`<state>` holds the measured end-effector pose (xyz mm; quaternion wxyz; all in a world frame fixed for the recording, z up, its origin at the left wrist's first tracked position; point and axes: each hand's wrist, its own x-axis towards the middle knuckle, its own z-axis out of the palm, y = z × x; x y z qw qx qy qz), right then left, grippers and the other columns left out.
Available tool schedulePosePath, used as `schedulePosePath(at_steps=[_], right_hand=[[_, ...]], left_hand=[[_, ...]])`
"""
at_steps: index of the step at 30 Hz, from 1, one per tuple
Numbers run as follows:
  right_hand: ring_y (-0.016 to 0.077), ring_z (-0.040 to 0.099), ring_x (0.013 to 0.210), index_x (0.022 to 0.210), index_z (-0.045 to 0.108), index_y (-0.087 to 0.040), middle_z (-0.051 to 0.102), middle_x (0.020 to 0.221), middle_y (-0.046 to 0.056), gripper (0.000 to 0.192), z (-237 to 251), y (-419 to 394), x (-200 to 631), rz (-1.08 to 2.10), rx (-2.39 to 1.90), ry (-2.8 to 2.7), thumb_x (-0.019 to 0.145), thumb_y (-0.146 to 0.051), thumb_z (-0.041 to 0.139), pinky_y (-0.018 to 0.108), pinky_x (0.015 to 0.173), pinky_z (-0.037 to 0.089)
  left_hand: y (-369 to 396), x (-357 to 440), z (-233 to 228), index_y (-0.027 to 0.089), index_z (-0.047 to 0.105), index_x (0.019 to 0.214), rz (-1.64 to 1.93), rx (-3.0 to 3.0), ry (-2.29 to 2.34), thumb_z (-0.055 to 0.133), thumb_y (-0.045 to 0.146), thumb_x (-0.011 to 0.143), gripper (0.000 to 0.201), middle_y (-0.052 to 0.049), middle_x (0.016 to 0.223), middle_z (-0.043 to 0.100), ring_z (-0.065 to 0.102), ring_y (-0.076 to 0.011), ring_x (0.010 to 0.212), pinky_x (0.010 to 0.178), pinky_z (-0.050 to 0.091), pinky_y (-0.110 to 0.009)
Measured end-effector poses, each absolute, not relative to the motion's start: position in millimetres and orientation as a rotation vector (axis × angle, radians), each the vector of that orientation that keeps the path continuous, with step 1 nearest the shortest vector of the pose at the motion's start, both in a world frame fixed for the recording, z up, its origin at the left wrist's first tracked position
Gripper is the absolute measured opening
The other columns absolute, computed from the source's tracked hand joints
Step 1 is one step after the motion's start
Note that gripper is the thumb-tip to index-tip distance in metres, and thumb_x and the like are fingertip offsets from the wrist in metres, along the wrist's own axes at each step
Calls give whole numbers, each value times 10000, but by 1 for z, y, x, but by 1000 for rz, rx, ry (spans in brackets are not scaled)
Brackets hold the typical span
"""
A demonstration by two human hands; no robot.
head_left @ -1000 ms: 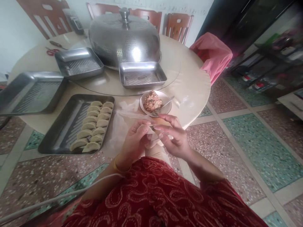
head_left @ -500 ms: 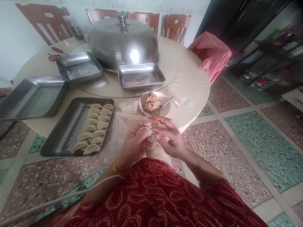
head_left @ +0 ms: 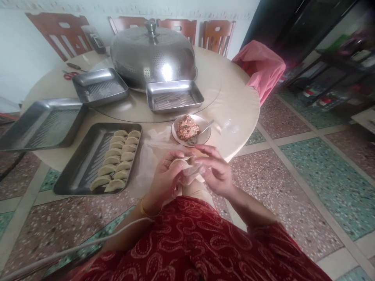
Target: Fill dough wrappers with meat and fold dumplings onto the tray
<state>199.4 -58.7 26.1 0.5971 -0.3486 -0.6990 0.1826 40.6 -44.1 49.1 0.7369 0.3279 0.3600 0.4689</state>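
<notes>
Both your left hand (head_left: 165,175) and right hand (head_left: 215,171) are pinching a pale, soft dough dumpling (head_left: 185,166), sealing its edge; next, you're probably needing even pleats along the rim.

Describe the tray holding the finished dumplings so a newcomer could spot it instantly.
Start at the round table with the big domed steel cover. The tray sits at the near left edge, left of the left hand. Of four steel trays, only it holds two rows of folded dumplings.

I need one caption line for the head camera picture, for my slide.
Both hands, left hand and right hand, pinch a dumpling beside a tray of dumplings and a plate of filling.
</notes>
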Motion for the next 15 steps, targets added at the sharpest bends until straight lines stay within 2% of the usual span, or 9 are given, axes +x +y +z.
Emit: schedulePosePath(at_steps=[6, 15], right_hand=[[210, 629, 1090, 1075, 679, -306, 637, 1099, 26, 258, 34, -58, 205, 528, -994, -1588, 859, -165, 671, 464, 931, 560], [202, 623, 980, 925, 684, -284, 626, 943, 4, 191, 34, -56, 205, 492, -1075, -1586, 828, -122, 650, 420, 820, 560]], left_hand=[[-47, 39, 46, 216, 541, 826, 993, 782, 785, 751, 235, 688, 251, -13, 1018, 694, 541, -70, 522, 429, 439, -212], [-43, 40, 37, 197, 610, 767, 1023, 993, 828, 683, 169, 729, 87, 6, 1086, 670, 550, -50, 585, 526, 488, -201]])
